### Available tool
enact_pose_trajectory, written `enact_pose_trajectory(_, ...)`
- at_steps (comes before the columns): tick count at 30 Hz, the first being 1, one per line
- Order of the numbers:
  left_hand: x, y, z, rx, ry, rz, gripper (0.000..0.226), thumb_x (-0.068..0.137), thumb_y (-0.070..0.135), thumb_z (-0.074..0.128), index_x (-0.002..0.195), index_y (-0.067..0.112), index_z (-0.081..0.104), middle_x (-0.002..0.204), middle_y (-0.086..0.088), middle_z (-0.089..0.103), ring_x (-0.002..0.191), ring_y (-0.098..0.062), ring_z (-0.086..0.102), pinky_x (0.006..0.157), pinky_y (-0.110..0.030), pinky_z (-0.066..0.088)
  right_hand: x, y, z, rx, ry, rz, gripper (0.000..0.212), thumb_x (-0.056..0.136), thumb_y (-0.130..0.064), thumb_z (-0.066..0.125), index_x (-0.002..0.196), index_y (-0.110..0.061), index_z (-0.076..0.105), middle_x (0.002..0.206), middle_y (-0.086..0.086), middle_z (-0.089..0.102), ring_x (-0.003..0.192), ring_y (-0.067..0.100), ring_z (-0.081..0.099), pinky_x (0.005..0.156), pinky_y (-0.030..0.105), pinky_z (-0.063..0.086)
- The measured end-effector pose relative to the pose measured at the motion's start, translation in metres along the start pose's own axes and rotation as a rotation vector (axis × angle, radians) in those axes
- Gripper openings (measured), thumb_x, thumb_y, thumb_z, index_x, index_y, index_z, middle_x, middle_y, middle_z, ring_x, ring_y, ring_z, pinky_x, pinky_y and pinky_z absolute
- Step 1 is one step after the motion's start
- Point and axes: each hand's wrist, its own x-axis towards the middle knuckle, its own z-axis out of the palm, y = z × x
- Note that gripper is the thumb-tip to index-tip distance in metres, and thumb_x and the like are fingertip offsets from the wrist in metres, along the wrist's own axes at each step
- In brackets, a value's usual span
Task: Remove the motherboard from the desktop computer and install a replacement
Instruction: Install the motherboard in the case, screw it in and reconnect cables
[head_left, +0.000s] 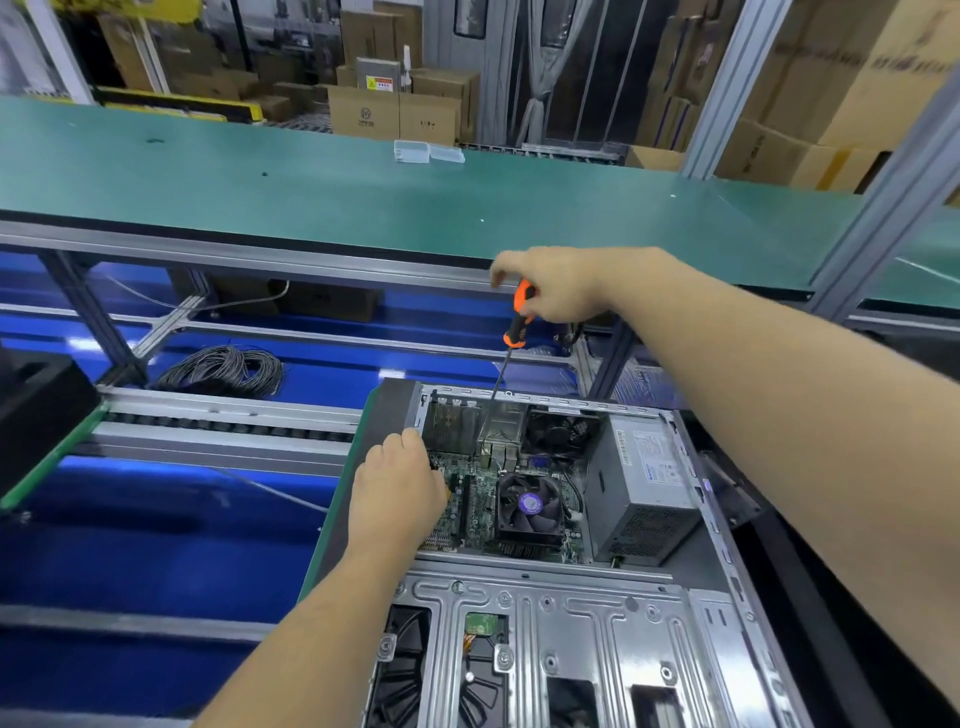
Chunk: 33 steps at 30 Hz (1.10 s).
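PSU label (655, 453), box logos (367, 115), prob. illegible

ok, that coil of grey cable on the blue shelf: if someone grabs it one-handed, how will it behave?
The cable coil would probably go floppy: its loops lie loose and no tie shows. Loops would likely sag and spread rather than lift as one ring. It looks fairly hefty for its size, given the many thin turns bundled together. It lies flat, so it is unlikely to roll.
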Motion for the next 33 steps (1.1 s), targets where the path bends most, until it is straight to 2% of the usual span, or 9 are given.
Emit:
enact_pose_trajectory(3, 0.0, 0.0, 0.0, 0.005, -0.003, 0.001, 0.023, 0.094, 0.031, 0.052, 0.092, 0.019, 0.033, 0.088, 0.002, 0.044, 0.083, -0.018, 0.049, 0.07, -0.03, 0.049, 0.005, 0.0, 0.006, -0.092, 0.075, 0.11, 0.043, 0.103, -0.048, 0.042, 0.102, -0.006, 0.053, 0.091, 0.016, 0.061, 0.062, 0.03, 0.065, 0.058, 0.033, 0.051)
enact_pose_trajectory(6, 0.0, 0.001, -0.001, -0.001, -0.006, 0.002, 0.022, 0.094, 0.031, 0.051, 0.093, 0.018, 0.033, 0.088, 0.002, 0.044, 0.081, -0.018, 0.045, 0.07, -0.03, 0.048, 0.008, -0.005, 0.003, -0.049, 0.066, 0.012, 0.023, 0.098, -0.031, 0.058, 0.112, -0.013, 0.055, 0.104, 0.008, 0.061, 0.082, 0.026, 0.055, 0.071, 0.031, 0.04)
enact_pose_trajectory(10, 0.0, 0.002, -0.001, 0.032, -0.01, 0.003, 0.021, 0.094, 0.031, 0.05, 0.094, 0.018, 0.034, 0.09, 0.001, 0.046, 0.083, -0.018, 0.047, 0.072, -0.03, 0.048, 0.01, -0.012, -0.005, -0.001, -0.004, 0.086, 0.051, 0.098, -0.055, 0.048, 0.105, -0.005, 0.05, 0.086, 0.017, 0.069, 0.058, 0.032, 0.07, 0.056, 0.036, 0.056)
enact_pose_trajectory(13, 0.0, 0.002, -0.001, 0.054, -0.008, 0.011, 0.019, 0.094, 0.032, 0.049, 0.096, 0.018, 0.037, 0.091, 0.001, 0.048, 0.083, -0.018, 0.048, 0.073, -0.03, 0.047, 0.017, -0.019, 0.002, -0.064, 0.007, -0.027, 0.018, 0.098, -0.03, 0.055, 0.109, -0.018, 0.05, 0.101, 0.011, 0.063, 0.068, 0.029, 0.068, 0.058, 0.036, 0.056)
enact_pose_trajectory(16, 0.0, 0.001, 0.0, 0.05, -0.012, 0.01, 0.019, 0.094, 0.032, 0.049, 0.096, 0.018, 0.037, 0.088, 0.002, 0.042, 0.082, -0.018, 0.047, 0.072, -0.03, 0.046, 0.018, -0.029, -0.001, -0.146, 0.046, 0.012, 0.031, 0.098, -0.044, 0.056, 0.105, -0.014, 0.051, 0.093, 0.007, 0.059, 0.056, 0.023, 0.061, 0.047, 0.031, 0.047)
enact_pose_trajectory(21, 0.001, 0.001, 0.001, 0.063, -0.011, 0.019, 0.018, 0.094, 0.032, 0.048, 0.1, 0.016, 0.042, 0.093, 0.0, 0.049, 0.087, -0.019, 0.051, 0.074, -0.03, 0.046, 0.018, -0.036, -0.004, -0.041, -0.042, -0.036, 0.038, 0.098, -0.035, 0.06, 0.127, -0.015, 0.046, 0.091, 0.003, 0.055, 0.06, 0.023, 0.066, 0.052, 0.032, 0.051)
enact_pose_trajectory(24, 0.001, 0.0, 0.003, 0.062, -0.004, 0.018, 0.017, 0.094, 0.032, 0.047, 0.101, 0.016, 0.043, 0.095, 0.0, 0.052, 0.086, -0.019, 0.05, 0.074, -0.03, 0.046, 0.018, -0.037, -0.007, -0.247, 0.021, 0.061, 0.049, 0.101, -0.05, 0.047, 0.083, -0.005, 0.055, 0.071, 0.008, 0.057, 0.05, 0.019, 0.056, 0.049, 0.032, 0.042)
enact_pose_trajectory(27, 0.001, 0.0, 0.003, 0.063, 0.006, 0.017, 0.016, 0.093, 0.031, 0.047, 0.099, 0.017, 0.042, 0.094, 0.0, 0.053, 0.082, -0.018, 0.046, 0.071, -0.029, 0.044, 0.021, -0.033, -0.006, -0.155, -0.019, 0.004, 0.025, 0.098, -0.037, 0.058, 0.109, -0.015, 0.053, 0.098, 0.006, 0.059, 0.066, 0.028, 0.067, 0.064, 0.038, 0.055)
enact_pose_trajectory(33, 0.001, 0.0, 0.005, 0.086, 0.01, 0.016, 0.016, 0.093, 0.031, 0.046, 0.1, 0.017, 0.043, 0.092, 0.001, 0.05, 0.079, -0.017, 0.04, 0.069, -0.028, 0.041, 0.024, -0.033, -0.004, -0.148, -0.003, 0.0, 0.025, 0.1, -0.033, 0.052, 0.111, -0.01, 0.054, 0.099, 0.01, 0.064, 0.068, 0.032, 0.07, 0.065, 0.042, 0.06)
